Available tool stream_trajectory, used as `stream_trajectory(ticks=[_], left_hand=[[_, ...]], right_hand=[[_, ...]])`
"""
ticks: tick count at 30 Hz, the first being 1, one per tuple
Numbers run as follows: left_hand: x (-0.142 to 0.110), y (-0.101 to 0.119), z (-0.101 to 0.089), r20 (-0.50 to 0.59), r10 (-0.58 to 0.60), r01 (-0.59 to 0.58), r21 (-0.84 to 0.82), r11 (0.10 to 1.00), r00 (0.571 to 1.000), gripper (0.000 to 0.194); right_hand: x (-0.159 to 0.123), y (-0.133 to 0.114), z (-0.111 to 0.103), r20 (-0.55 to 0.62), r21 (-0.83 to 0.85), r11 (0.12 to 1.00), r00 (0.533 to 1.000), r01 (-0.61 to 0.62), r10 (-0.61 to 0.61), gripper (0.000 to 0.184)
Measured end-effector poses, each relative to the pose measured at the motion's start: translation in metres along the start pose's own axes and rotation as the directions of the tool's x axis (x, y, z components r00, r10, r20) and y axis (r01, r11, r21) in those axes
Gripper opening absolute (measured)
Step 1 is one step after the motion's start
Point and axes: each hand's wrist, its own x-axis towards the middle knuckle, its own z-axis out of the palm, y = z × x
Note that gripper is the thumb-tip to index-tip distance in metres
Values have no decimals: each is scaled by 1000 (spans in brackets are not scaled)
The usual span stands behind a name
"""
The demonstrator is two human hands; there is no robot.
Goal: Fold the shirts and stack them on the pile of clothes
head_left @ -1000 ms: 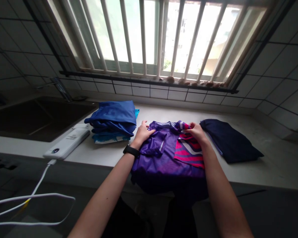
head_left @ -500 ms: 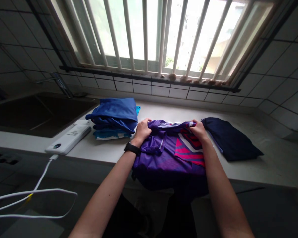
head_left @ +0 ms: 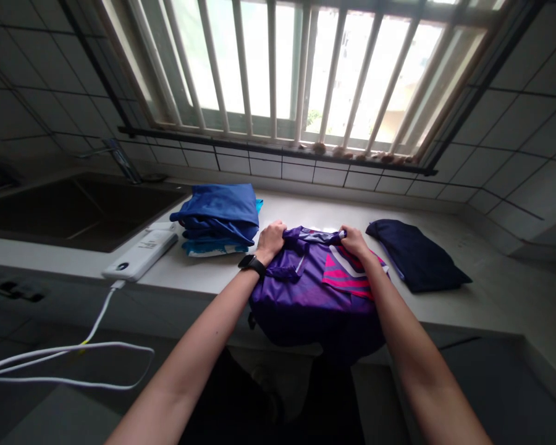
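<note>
A purple shirt with a pink striped panel lies on the white counter, its lower part hanging over the front edge. My left hand is closed on its upper left corner, near the collar. My right hand pinches the top edge on the other side of the collar. To the left sits a stack of folded blue clothes, close to my left hand. A dark navy folded garment rests to the right, apart from my right hand.
A white power strip with a looping white cable lies at the counter's left front. Behind it is a dark sink with a faucet. A barred window rises behind the counter.
My right hand has moved left along the shirt's top edge, nearer to my left hand. The collar now shows more openly between them. The view has shifted slightly.
</note>
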Motion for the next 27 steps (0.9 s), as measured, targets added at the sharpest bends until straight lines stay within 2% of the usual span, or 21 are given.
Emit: stream_trajectory(ticks=[3,5,6,7,9,10,11,13,15,17,19,21,24,27], left_hand=[[-14,8,-27,-187,80,-85,-20,996,979,31],[-41,9,-44,-227,181,-203,-77,976,957,27],[-58,8,-49,-171,245,-268,-131,954,954,26],[-78,5,-51,-76,308,-317,-202,927,948,26],[-116,-3,-47,91,422,-375,-321,870,902,30],[-132,-8,-42,130,439,-373,-349,859,889,36],[-145,-12,-35,142,437,-362,-369,856,888,43],[-158,-19,-22,141,414,-333,-390,858,899,56],[-157,-22,-14,137,378,-299,-397,868,916,64],[-146,-21,-11,145,342,-263,-394,881,929,69],[-130,-20,-11,158,313,-233,-386,893,937,69],[-112,-19,-11,168,305,-224,-377,898,937,67],[-82,-20,-6,181,303,-222,-367,903,936,62],[-50,-22,4,187,259,-178,-363,914,948,54]], right_hand=[[-11,-15,-25,-147,38,997,987,65,-59,11],[-38,-20,-47,-169,111,983,978,146,-126,11],[-57,-19,-57,-100,148,971,980,186,-172,11],[-78,-17,-64,55,178,960,972,217,-230,12],[-121,-10,-70,353,188,951,887,245,-298,14],[-140,-6,-70,435,173,948,843,266,-316,15],[-155,-1,-67,475,144,946,818,290,-323,15],[-174,6,-60,483,71,939,812,337,-328,16],[-177,9,-55,473,31,932,815,362,-333,16],[-171,9,-56,517,68,933,787,353,-336,10],[-159,8,-60,589,135,946,744,295,-316,8],[-147,10,-63,630,160,966,733,202,-257,10],[-126,17,-58,573,118,989,806,94,-145,2],[-99,26,-44,462,74,994,881,74,-100,12]])
